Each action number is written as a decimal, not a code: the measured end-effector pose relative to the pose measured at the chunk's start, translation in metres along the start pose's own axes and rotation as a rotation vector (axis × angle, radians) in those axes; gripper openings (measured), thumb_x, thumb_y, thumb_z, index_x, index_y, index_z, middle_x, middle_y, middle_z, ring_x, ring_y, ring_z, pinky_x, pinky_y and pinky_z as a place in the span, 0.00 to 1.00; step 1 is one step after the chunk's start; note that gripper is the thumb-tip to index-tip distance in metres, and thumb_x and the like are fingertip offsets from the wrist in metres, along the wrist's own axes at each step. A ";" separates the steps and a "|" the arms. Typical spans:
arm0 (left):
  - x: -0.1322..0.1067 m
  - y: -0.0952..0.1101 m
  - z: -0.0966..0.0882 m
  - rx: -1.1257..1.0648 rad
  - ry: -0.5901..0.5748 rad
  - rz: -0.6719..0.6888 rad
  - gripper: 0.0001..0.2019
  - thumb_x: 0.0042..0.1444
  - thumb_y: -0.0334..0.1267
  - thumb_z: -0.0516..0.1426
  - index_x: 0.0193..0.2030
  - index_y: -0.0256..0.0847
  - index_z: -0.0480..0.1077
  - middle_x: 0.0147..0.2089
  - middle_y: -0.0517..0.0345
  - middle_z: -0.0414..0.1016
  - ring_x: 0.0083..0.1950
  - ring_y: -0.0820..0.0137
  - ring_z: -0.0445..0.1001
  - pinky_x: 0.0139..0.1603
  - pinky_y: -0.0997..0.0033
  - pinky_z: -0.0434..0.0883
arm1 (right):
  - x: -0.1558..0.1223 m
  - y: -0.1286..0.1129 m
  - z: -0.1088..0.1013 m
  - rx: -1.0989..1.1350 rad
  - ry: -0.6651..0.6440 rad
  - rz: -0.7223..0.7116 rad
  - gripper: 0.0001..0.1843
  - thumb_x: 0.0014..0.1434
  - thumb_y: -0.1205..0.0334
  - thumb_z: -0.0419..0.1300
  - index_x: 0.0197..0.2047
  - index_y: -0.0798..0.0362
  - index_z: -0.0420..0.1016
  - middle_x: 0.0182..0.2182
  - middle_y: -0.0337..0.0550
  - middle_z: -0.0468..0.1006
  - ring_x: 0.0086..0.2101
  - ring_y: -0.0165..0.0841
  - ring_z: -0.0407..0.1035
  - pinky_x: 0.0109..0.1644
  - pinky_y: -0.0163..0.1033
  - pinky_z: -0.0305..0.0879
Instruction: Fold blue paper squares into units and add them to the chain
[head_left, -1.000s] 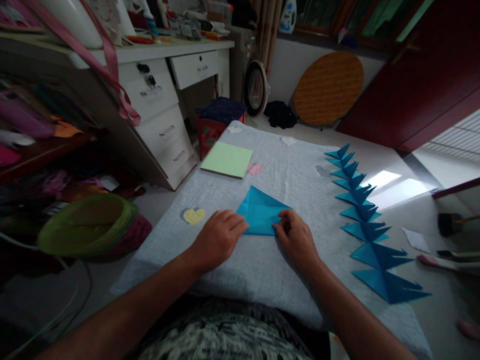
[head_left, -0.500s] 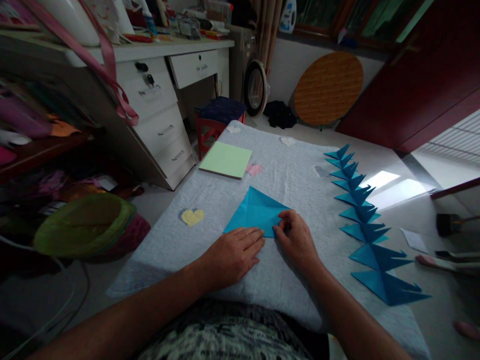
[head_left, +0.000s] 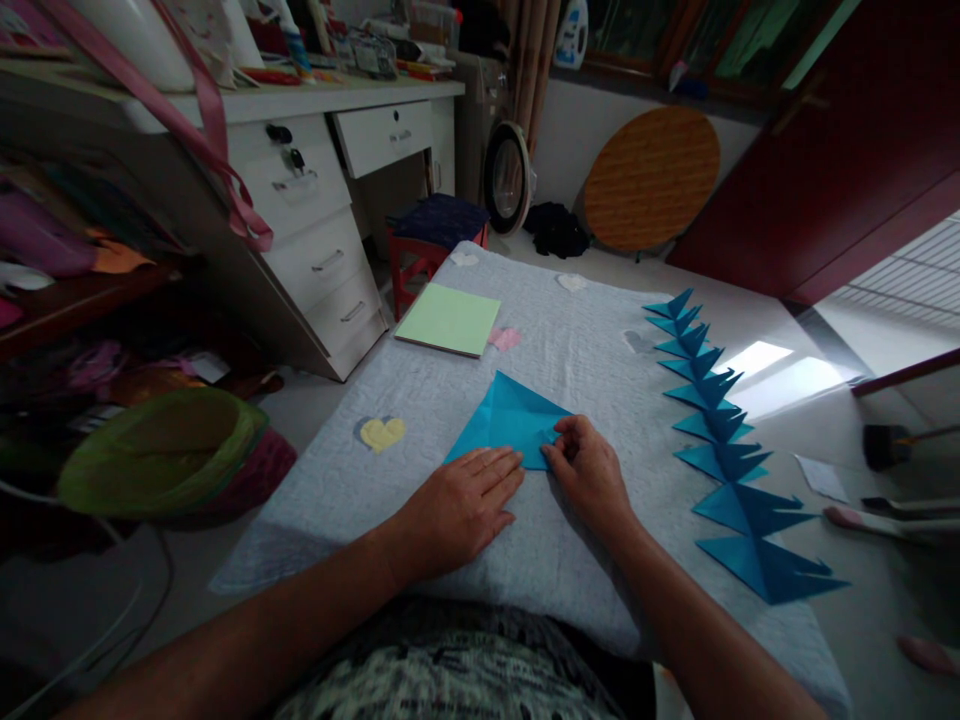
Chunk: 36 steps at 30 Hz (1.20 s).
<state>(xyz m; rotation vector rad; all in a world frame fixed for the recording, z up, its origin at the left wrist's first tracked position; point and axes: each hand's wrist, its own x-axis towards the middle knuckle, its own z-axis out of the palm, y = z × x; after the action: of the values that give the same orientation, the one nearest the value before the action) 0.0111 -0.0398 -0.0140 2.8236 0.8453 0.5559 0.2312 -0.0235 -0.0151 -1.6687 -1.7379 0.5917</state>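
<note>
A blue sheet of folding paper [head_left: 504,420] lies on the cloth-covered table in front of me, with creases showing across it. My left hand [head_left: 469,505] rests flat on the paper's near left edge, fingers stretched out together. At the near right corner, my right hand [head_left: 589,465] pinches the paper between thumb and fingers, and that corner is turned up slightly. Along the table's right side runs a row of several folded blue paper cranes [head_left: 709,400], nested one behind another. Beyond the sheet, to the left, sits a stack of light green paper [head_left: 450,318].
The table wears a pale grey cloth [head_left: 420,500] with heart patches. A green-lined bin [head_left: 165,450] stands on the floor at left, near a white desk [head_left: 311,250] with drawers. Behind the table are a red stool [head_left: 409,265] and a round wooden tabletop [head_left: 652,180] leaning on the wall.
Both hands stay at the paper's near edge, and the right fingers keep their pinch on the corner. The whole view has shifted slightly.
</note>
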 end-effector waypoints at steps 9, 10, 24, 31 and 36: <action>-0.001 -0.001 0.001 0.012 -0.015 -0.016 0.21 0.66 0.40 0.55 0.62 0.32 0.67 0.65 0.39 0.70 0.65 0.55 0.70 0.65 0.52 0.69 | 0.001 -0.003 -0.001 -0.030 0.009 0.032 0.08 0.55 0.60 0.58 0.39 0.50 0.66 0.24 0.35 0.71 0.26 0.34 0.68 0.33 0.39 0.60; -0.001 -0.001 0.001 0.010 -0.016 -0.018 0.21 0.66 0.40 0.55 0.62 0.32 0.68 0.65 0.39 0.70 0.65 0.55 0.70 0.64 0.52 0.69 | 0.001 -0.003 -0.001 -0.033 0.014 0.028 0.08 0.55 0.60 0.58 0.39 0.50 0.66 0.24 0.35 0.72 0.26 0.34 0.68 0.33 0.39 0.60; 0.000 -0.002 -0.001 -0.003 -0.049 -0.031 0.22 0.65 0.40 0.56 0.63 0.32 0.67 0.66 0.40 0.69 0.66 0.55 0.69 0.66 0.53 0.67 | -0.002 0.002 0.003 -0.066 0.042 0.005 0.08 0.57 0.60 0.58 0.41 0.50 0.66 0.27 0.37 0.71 0.29 0.34 0.67 0.35 0.39 0.61; 0.001 -0.002 -0.001 -0.017 -0.051 -0.040 0.21 0.65 0.40 0.57 0.62 0.32 0.67 0.65 0.40 0.70 0.65 0.56 0.69 0.66 0.54 0.67 | -0.005 -0.001 -0.002 -0.113 0.076 -0.105 0.05 0.59 0.61 0.57 0.40 0.51 0.68 0.30 0.42 0.73 0.34 0.38 0.68 0.41 0.44 0.64; 0.002 -0.001 -0.004 -0.027 -0.029 -0.048 0.19 0.64 0.38 0.58 0.60 0.33 0.68 0.63 0.41 0.71 0.64 0.56 0.70 0.65 0.54 0.68 | -0.013 -0.014 -0.010 -0.156 0.113 -0.469 0.05 0.61 0.68 0.55 0.38 0.51 0.71 0.38 0.48 0.75 0.42 0.41 0.67 0.50 0.51 0.63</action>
<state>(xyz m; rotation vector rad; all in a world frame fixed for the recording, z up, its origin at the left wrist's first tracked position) 0.0109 -0.0377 -0.0100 2.7719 0.8907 0.5153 0.2282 -0.0393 0.0003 -1.2915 -2.0374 0.1457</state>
